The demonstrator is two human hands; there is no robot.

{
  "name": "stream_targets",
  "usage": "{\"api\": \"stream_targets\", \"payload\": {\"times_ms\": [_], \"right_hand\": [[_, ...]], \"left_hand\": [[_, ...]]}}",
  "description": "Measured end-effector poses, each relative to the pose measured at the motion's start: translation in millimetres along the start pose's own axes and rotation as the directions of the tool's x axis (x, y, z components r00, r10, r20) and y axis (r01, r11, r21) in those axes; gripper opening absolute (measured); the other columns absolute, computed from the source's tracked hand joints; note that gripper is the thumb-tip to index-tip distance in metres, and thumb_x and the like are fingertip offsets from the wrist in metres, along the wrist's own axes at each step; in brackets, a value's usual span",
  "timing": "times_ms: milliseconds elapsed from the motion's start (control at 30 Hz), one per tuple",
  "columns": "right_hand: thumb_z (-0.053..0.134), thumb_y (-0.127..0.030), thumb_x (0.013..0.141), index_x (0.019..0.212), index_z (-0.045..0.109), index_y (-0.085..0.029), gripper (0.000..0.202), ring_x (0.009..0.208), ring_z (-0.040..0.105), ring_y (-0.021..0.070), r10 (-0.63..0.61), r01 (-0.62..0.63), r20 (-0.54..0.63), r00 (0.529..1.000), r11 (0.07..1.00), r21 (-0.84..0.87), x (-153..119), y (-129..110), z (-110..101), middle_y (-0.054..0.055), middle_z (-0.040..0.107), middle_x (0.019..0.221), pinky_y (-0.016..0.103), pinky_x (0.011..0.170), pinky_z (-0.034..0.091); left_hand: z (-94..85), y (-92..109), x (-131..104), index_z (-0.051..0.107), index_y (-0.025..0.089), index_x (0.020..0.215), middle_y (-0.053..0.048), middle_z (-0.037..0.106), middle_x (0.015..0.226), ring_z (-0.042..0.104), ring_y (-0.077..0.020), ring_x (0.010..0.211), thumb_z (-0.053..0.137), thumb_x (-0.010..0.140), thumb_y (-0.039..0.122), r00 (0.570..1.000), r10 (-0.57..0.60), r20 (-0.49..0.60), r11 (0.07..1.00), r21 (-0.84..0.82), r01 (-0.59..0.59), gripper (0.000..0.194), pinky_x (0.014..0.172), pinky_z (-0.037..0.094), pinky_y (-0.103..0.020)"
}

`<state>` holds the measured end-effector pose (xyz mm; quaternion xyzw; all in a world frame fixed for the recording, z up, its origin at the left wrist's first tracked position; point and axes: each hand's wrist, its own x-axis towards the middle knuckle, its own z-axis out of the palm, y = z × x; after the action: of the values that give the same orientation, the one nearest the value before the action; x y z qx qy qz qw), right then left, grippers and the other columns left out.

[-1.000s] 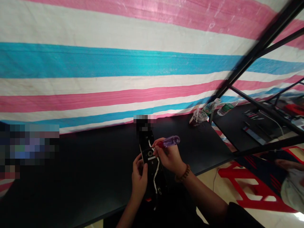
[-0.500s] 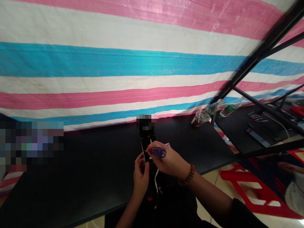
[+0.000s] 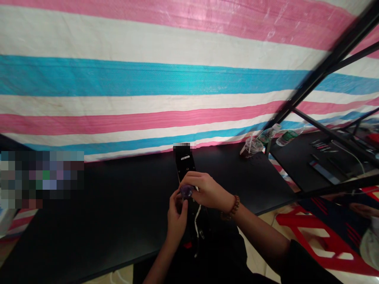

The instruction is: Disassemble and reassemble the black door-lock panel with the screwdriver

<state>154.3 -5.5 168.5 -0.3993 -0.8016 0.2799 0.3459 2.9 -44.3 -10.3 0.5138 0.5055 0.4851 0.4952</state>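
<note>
A long black device (image 3: pixel 186 165) with a small white label lies on the table, running from near its back edge towards my body. My left hand (image 3: pixel 177 219) is closed on its left side, thumb on the near side. In my right hand (image 3: pixel 211 193) is a screwdriver (image 3: pixel 186 192) with a translucent purple handle. Its handle end faces up towards me, and its tip is hidden beneath the handle and fingers. A white cable (image 3: pixel 196 225) trails from the device towards my lap. My hands almost meet at the screwdriver.
The black table (image 3: pixel 118 209) meets a striped plastic sheet (image 3: pixel 148 79) at the back. Crumpled clear plastic cups (image 3: pixel 253 146) and a bottle (image 3: pixel 287 138) stand right, by a black metal frame (image 3: pixel 314 83). Tools lie on another table (image 3: pixel 302 165). A red stool (image 3: pixel 310 232) is lower right.
The screwdriver's handle has shifted left, close to my left thumb, and now points more directly up at me. My right hand has moved with it. The left hand has hardly moved.
</note>
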Motion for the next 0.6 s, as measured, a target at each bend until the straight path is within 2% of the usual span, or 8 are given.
{"api": "stream_targets", "payload": {"times_ms": [100,167,333,500,600], "right_hand": [[0.053,-0.008,0.093,0.108,0.067,-0.018,0.023,0.090,0.069,0.0171,-0.005,0.009,-0.066,0.998,0.998,0.055,-5.2,6.9,4.4,0.007,0.071,0.099,0.027,0.082,0.054],[0.051,-0.009,0.094,0.113,0.067,-0.020,0.027,0.094,0.069,0.0174,-0.004,0.010,-0.071,0.997,0.997,0.077,-8.7,8.8,7.1,0.007,0.073,0.102,0.029,0.086,0.055],[0.049,-0.005,0.091,0.106,0.070,-0.019,0.029,0.099,0.067,0.0196,-0.045,0.050,-0.050,0.998,0.994,0.093,-14.7,6.0,19.4,0.009,0.071,0.104,0.034,0.089,0.055],[0.058,-0.008,0.088,0.096,0.073,-0.022,0.022,0.094,0.067,0.0185,-0.006,0.038,-0.229,0.973,0.990,0.136,-16.7,8.1,40.5,0.007,0.068,0.099,0.031,0.083,0.056],[0.060,-0.009,0.088,0.095,0.073,-0.023,0.020,0.088,0.067,0.0175,0.003,0.034,-0.289,0.957,0.992,0.121,-17.9,10.0,50.4,0.006,0.069,0.094,0.029,0.079,0.057]], "left_hand": [[-6.0,4.1,13.2,0.050,0.021,0.134,-0.009,0.067,0.116,0.069,-0.0196,0.089,0.063,0.090,0.043,0.999,0.030,-0.019,0.999,0.028,-0.030,0.051,0.080,0.057,-0.035],[-10.1,10.4,23.9,0.053,0.021,0.132,-0.010,0.066,0.120,0.069,-0.0208,0.094,0.066,0.088,0.042,0.996,0.084,-0.042,0.995,0.055,-0.082,0.050,0.079,0.058,-0.035],[-16.4,30.9,38.7,0.069,0.022,0.114,-0.011,0.064,0.125,0.065,-0.0268,0.110,0.071,0.083,0.034,0.969,0.246,-0.028,0.954,0.185,-0.237,0.033,0.091,0.057,-0.041],[-17.4,33.1,38.3,0.072,0.023,0.110,-0.009,0.066,0.121,0.064,-0.0254,0.110,0.066,0.085,0.024,0.958,0.287,0.006,0.933,0.224,-0.281,0.025,0.094,0.055,-0.042],[-17.8,30.8,37.6,0.072,0.025,0.108,-0.008,0.066,0.120,0.064,-0.0239,0.110,0.064,0.085,0.021,0.956,0.293,0.006,0.922,0.264,-0.284,0.025,0.093,0.056,-0.041]]}}
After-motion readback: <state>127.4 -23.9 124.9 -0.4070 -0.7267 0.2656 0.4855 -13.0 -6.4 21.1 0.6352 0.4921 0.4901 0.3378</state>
